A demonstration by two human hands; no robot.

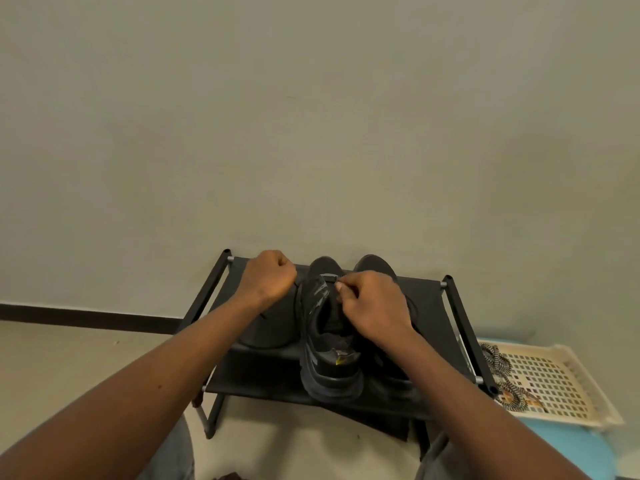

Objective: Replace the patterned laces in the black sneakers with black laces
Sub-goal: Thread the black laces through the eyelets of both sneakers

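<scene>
Two black sneakers stand side by side on a black shoe rack (426,296), heels toward me. The left sneaker (329,358) is in front; the right sneaker (375,263) is mostly hidden behind my right arm. My left hand (268,277) is a fist left of the left sneaker's toe and grips one end of a thin black lace (297,284) that runs to the shoe. My right hand (372,306) sits over the sneaker's tongue, its fingertips pinching the lace at the front eyelets. The patterned black-and-white laces (498,363) lie in a cream tray to the right.
The cream perforated tray (561,386) sits on a light blue surface (571,452) right of the rack. A plain wall with a dark baseboard (86,317) rises behind. Pale floor lies to the left. My knees show at the bottom edge.
</scene>
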